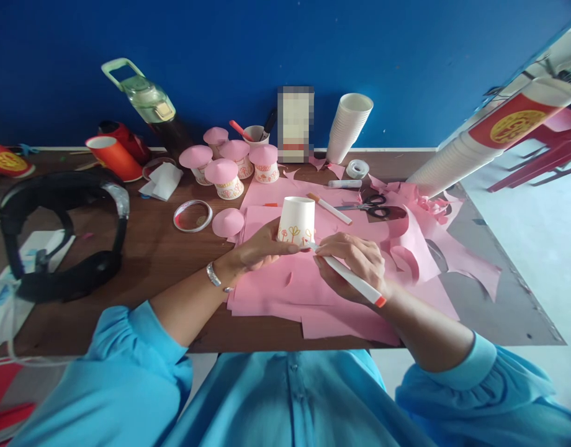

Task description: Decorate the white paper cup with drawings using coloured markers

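An upside-down white paper cup [297,218] with small orange drawings near its rim stands on pink paper sheets [285,292]. My left hand [262,247] grips the cup at its lower left side. My right hand [353,264] holds a white marker with an orange end [355,280], its tip touching the cup's lower right edge. A loose pink paper cone [228,221] lies just left of the cup.
Several pink-capped decorated cups [224,177] stand behind. Scissors [373,206], a tape roll [357,168], another marker [334,210] and pink scraps lie right. Cup stacks [348,127], a clear lid [192,215], a green bottle [148,99], an orange cup [113,156] and black headgear [62,233] surround.
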Tool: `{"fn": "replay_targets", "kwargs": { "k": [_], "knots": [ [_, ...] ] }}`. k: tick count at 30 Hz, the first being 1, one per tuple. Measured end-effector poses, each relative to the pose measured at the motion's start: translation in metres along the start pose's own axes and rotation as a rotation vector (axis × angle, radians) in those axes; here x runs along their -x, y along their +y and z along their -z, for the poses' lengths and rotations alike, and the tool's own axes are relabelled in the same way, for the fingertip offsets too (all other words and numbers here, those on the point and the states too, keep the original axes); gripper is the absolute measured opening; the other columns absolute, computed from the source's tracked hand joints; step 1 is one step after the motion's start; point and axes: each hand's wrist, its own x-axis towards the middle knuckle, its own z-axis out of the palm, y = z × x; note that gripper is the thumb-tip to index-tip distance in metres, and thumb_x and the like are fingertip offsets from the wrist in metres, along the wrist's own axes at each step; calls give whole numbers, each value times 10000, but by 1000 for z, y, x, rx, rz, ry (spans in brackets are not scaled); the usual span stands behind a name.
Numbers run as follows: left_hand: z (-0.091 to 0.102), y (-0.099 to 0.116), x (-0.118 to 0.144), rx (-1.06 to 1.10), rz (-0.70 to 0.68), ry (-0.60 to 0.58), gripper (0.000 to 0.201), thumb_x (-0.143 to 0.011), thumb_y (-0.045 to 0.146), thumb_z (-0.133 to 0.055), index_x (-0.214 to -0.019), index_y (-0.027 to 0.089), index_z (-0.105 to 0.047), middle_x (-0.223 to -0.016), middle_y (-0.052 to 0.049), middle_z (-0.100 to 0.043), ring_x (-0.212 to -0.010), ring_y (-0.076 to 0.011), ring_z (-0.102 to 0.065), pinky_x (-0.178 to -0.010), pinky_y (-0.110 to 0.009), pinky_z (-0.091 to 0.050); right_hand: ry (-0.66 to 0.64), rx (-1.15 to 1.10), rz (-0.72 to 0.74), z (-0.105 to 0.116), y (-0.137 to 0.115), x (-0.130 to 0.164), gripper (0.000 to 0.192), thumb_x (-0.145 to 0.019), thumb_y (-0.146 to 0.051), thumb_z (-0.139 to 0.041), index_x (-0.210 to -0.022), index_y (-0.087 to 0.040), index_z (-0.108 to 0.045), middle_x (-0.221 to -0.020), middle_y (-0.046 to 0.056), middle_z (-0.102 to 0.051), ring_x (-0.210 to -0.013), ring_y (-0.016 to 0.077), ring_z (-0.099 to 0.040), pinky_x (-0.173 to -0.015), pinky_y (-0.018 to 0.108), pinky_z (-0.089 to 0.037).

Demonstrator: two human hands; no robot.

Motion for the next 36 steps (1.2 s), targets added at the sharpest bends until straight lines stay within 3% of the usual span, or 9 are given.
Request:
{"fn": "replay_targets", "kwargs": {
  "k": [8,19,36],
  "knots": [
    [0,0,0,-10,-7,-15,363,-756,255,-940,-1065,174,-767,-995,-59,-778,-941,-184,-728,-908,-344,-603,-5,-13,4,0,0,0,200,-947,-76,-660,-1073,-219,-603,-837,11,-746,-710,147,-751,-667,255,-644],
    [-4,2,1,-33,-4,-11,409,-754,298,-943,-1093,173,-749,-1058,-90,-798,-1021,-237,-745,-954,-409,-587,-14,-5,-7,-1,0,1,204,-948,-76,-664,-1068,-226,-598,-847,13,-743,-713,147,-749,-653,259,-628],
    [-2,1,-1,-99,25,12,482,-729,324,-960,-1125,174,-728,-1038,-76,-788,-943,-204,-724,-847,-337,-552,-36,-47,-5,-3,1,3,249,-927,-62,-677,-1107,-217,-604,-873,19,-767,-746,151,-768,-680,253,-630]
  ]
}}
